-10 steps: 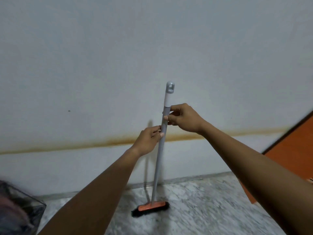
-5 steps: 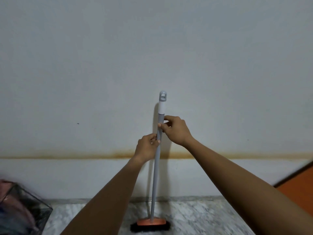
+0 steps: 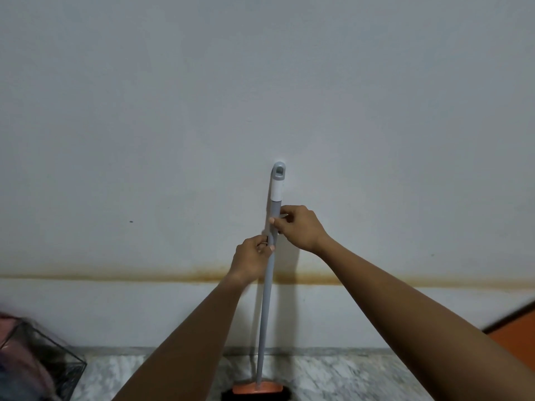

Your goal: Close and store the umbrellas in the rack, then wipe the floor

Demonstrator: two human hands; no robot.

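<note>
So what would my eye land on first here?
A grey broom stands upright in the middle, its orange head on the marble floor. The right hand and, just below it, the left hand grip the handle near its top. Behind them a rusty-brown stain runs low across the pale wall.

pole [image 3: 265,308] grey | brush head [image 3: 257,388] orange | floor [image 3: 333,377] marbled grey-white
</note>
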